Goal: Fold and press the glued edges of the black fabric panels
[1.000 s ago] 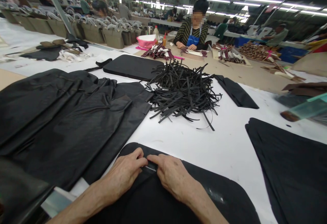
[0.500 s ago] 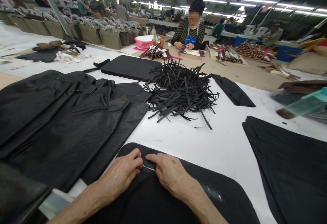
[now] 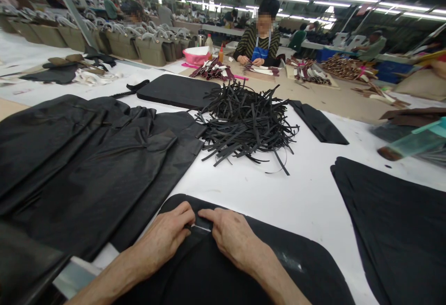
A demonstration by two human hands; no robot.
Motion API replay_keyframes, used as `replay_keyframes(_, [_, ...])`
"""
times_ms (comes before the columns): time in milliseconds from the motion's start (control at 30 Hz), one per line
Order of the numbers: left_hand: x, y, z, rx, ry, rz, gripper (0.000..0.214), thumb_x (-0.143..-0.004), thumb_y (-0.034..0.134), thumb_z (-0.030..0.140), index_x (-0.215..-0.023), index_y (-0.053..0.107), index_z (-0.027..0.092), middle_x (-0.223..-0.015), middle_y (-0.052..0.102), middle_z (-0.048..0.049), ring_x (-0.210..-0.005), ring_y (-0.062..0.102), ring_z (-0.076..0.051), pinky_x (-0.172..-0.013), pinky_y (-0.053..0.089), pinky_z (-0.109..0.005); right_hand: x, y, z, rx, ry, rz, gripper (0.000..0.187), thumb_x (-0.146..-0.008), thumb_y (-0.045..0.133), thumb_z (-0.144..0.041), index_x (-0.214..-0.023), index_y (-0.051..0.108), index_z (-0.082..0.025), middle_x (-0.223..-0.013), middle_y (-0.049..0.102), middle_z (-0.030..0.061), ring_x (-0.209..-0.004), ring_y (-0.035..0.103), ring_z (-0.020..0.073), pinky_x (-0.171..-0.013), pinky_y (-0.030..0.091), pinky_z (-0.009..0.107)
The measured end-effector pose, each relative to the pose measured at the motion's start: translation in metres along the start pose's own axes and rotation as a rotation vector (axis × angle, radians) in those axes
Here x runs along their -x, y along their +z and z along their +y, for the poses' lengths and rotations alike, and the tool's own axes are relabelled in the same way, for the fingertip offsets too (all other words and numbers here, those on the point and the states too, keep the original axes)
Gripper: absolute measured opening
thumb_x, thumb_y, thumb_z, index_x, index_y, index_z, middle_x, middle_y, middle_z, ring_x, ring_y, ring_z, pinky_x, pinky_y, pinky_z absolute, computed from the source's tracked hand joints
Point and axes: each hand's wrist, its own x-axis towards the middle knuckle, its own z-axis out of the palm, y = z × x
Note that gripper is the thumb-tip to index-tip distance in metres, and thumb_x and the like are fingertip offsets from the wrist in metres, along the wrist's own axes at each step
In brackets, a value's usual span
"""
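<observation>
Black panel (image 3: 200, 255), basin (image 3: 195, 58) contents perhaps white

Remotely, I observe: black round-cornered sheeting (image 3: 313, 261); narrow black strips (image 3: 249, 124); flat white tabletop (image 3: 268, 193); black-and-olive striped sleeve (image 3: 248, 40).

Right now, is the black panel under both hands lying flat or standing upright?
The black panel lies flat, its rounded far corners on the white tabletop, left hand and right hand upon it. Near end: cannot tell.
</observation>
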Motion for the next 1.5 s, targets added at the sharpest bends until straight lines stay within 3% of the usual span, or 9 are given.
replay_keyframes(167, [0.000, 0.000, 0.001, 0.014, 0.004, -0.021, 0.024, -0.078, 0.039, 0.009, -0.085, 0.054, 0.025, -0.095, 0.048, 0.0014, -0.081, 0.051, -0.014, -0.072, 0.039, -0.026, 0.000, -0.002, -0.002, -0.014, 0.013, -0.012, 0.048, -0.082, 0.039, -0.010, -0.124, 0.053, -0.029, -0.095, 0.065, 0.0039, -0.088, 0.061, 0.0179, -0.082, 0.042, 0.027])
replay_keyframes(400, [0.006, -0.001, 0.000, 0.162, 0.019, 0.117, 0.023, -0.087, 0.029, 0.011, -0.089, 0.048, 0.025, -0.100, 0.045, 0.0003, -0.088, 0.050, -0.014, -0.080, 0.038, -0.027, 0.008, 0.004, 0.003, -0.157, 0.003, 0.110, 0.044, -0.083, 0.040, -0.009, -0.122, 0.056, -0.024, -0.107, 0.066, 0.0040, -0.100, 0.059, 0.0170, -0.087, 0.039, 0.024])
replay_keyframes(567, [0.011, 0.001, 0.004, 0.114, 0.001, 0.090, 0.031, -0.091, 0.023, 0.016, -0.095, 0.053, 0.025, -0.093, 0.049, -0.0014, -0.084, 0.051, -0.016, -0.076, 0.039, -0.029, 0.015, 0.003, 0.005, -0.260, 0.043, 0.227, 0.034, -0.082, 0.046, -0.011, -0.106, 0.064, -0.026, -0.090, 0.069, -0.0014, -0.083, 0.062, 0.0141, -0.075, 0.040, 0.021])
replay_keyframes(700, [0.007, 0.008, 0.002, 0.081, -0.071, 0.170, 0.031, -0.089, 0.023, 0.016, -0.097, 0.053, 0.022, -0.094, 0.050, -0.0041, -0.082, 0.053, -0.017, -0.074, 0.041, -0.032, 0.019, -0.003, 0.012, -0.334, 0.071, 0.241, 0.024, -0.082, 0.049, -0.016, -0.097, 0.065, -0.026, -0.073, 0.064, -0.0043, -0.066, 0.055, 0.0116, -0.063, 0.037, 0.021])
replay_keyframes(933, [0.011, -0.004, 0.017, 0.262, -0.115, 0.337, 0.028, -0.091, 0.031, 0.035, -0.095, 0.057, 0.024, -0.096, 0.059, -0.0030, -0.092, 0.055, -0.019, -0.085, 0.040, -0.030, 0.043, -0.023, 0.008, -0.339, 0.137, 0.272, 0.017, -0.084, 0.049, -0.018, -0.085, 0.065, -0.025, -0.078, 0.063, -0.0054, -0.075, 0.056, 0.0119, -0.067, 0.037, 0.022])
replay_keyframes(1033, [0.015, -0.010, 0.038, 0.390, -0.163, 0.236, 0.033, -0.087, 0.041, 0.045, -0.111, 0.056, 0.029, -0.108, 0.062, -0.0005, -0.106, 0.051, -0.021, -0.097, 0.034, -0.031, 0.055, -0.031, -0.001, -0.344, 0.093, 0.307, 0.018, -0.085, 0.050, -0.017, -0.090, 0.064, -0.027, -0.085, 0.065, -0.0058, -0.081, 0.057, 0.0123, -0.073, 0.038, 0.021])
replay_keyframes(1133, [0.013, -0.007, 0.051, 0.551, -0.140, -0.059, 0.027, -0.083, 0.047, 0.044, -0.092, 0.063, 0.024, -0.086, 0.063, 0.0006, -0.088, 0.054, -0.019, -0.083, 0.040, -0.028, 0.068, -0.037, -0.002, -0.317, 0.099, 0.354, 0.018, -0.087, 0.049, -0.019, -0.093, 0.064, -0.027, -0.088, 0.065, -0.0044, -0.082, 0.058, 0.0133, -0.074, 0.040, 0.022])
replay_keyframes(1267, [0.005, -0.003, 0.045, 0.729, -0.214, -0.211, 0.027, -0.079, 0.049, 0.043, -0.068, 0.053, 0.019, -0.051, 0.036, 0.0077, -0.049, 0.034, -0.010, -0.048, 0.028, -0.022, 0.092, -0.036, 0.021, -0.139, 0.162, 0.441, 0.024, -0.092, 0.038, -0.026, -0.096, 0.061, -0.025, -0.084, 0.061, 0.0008, -0.076, 0.057, 0.0163, -0.070, 0.040, 0.027])
replay_keyframes(1500, [0.002, -0.020, 0.021, 0.427, -0.234, -0.028, 0.020, -0.076, 0.047, 0.032, -0.066, 0.055, 0.018, -0.059, 0.044, 0.0050, -0.059, 0.041, -0.012, -0.055, 0.030, -0.023, 0.143, 0.005, 0.105, -0.196, 0.474, 0.482, 0.029, -0.088, 0.040, -0.045, -0.093, 0.061, -0.025, -0.075, 0.059, 0.0020, -0.071, 0.056, 0.0199, -0.067, 0.041, 0.029])
